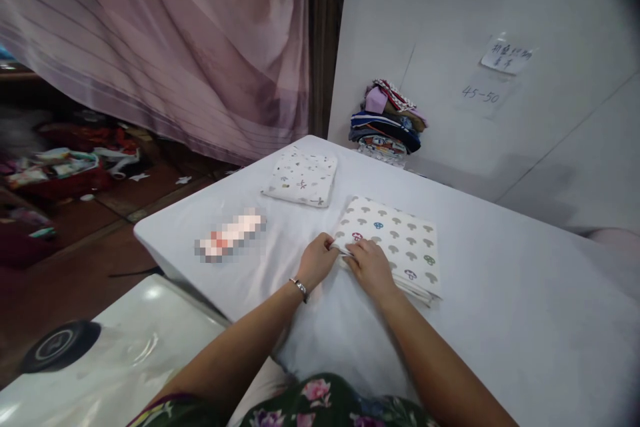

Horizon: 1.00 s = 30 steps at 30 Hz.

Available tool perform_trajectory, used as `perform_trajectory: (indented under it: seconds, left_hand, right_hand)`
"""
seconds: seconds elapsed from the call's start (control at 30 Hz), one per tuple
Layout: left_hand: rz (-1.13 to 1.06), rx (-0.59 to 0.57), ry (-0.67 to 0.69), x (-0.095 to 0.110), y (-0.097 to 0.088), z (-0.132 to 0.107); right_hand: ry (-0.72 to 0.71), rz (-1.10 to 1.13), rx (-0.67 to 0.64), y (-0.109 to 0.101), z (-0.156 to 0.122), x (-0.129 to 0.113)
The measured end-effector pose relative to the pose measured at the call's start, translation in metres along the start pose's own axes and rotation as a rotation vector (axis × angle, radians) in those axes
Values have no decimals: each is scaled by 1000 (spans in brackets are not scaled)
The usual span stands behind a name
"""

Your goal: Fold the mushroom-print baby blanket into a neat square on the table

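A folded white cloth with a mushroom print (400, 233) lies in layers on the white table in front of me. My left hand (317, 259) pinches its near left corner between thumb and fingers. Close beside it, my right hand (371, 268) grips the near edge, fingertips on top and thumb tucked at the fold. Both hands almost meet at that corner. Farther back rests another folded white cloth (301, 177) with small scattered prints, touched by neither hand. A blurred-out pinkish item (231, 235) lies to the left on the tabletop.
The white table (500, 293) runs along a pale wall that bears handwritten paper notes (507, 57). Folded clothes (385, 120) are piled at its far edge. A pink curtain (225, 47) hangs at the back left. At lower left stands a pale surface with a dark round object (61, 345).
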<state>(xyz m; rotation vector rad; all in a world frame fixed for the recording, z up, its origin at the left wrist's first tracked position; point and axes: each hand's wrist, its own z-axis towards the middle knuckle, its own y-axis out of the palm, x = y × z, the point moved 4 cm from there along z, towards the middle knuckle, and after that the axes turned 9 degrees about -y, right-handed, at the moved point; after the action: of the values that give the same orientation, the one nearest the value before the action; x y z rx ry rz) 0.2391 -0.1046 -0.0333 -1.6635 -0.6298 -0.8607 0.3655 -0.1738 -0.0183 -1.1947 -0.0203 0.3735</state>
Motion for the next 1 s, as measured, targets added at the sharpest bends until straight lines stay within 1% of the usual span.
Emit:
perform_trajectory:
  seconds: [0.1,0.23,0.27,0.37,0.4,0.43,0.5,0.6,0.7,0.77,0.87,1.0]
  left_hand:
    - [-70,-53,-13,-4,-2,4]
    - [-150,-81,-37,-3,-4,9]
    - [-200,-107,-51,-2,-4,9]
    - [-383,-232,-93,-1,-7,9]
    - [-416,-260,-96,-3,-9,7]
    - [-414,-263,-91,-6,-12,6]
    - [-288,-204,-66,-14,-20,2]
    - [34,-91,6,-23,-27,-9]
    - [282,-49,161,-16,-22,-20]
    - [409,-24,223,-8,-14,-25]
    - [517,12,213,-1,-5,-24]
    - [504,35,202,3,-1,-21]
  right_hand:
    - [-5,-8,-24,2,0,1]
    - [-9,-37,-49,3,2,0]
    - [-7,-34,-42,3,2,0]
    - [8,36,22,1,2,2]
    - [17,74,47,1,1,4]
    - [31,113,71,1,1,5]
    - [70,178,114,0,-1,8]
    - [124,237,154,0,-2,11]
    - [137,269,168,-1,-2,11]
    - [149,289,174,-1,-2,11]
    - [158,323,178,-2,-2,11]
    - [166,341,193,-2,-3,12]
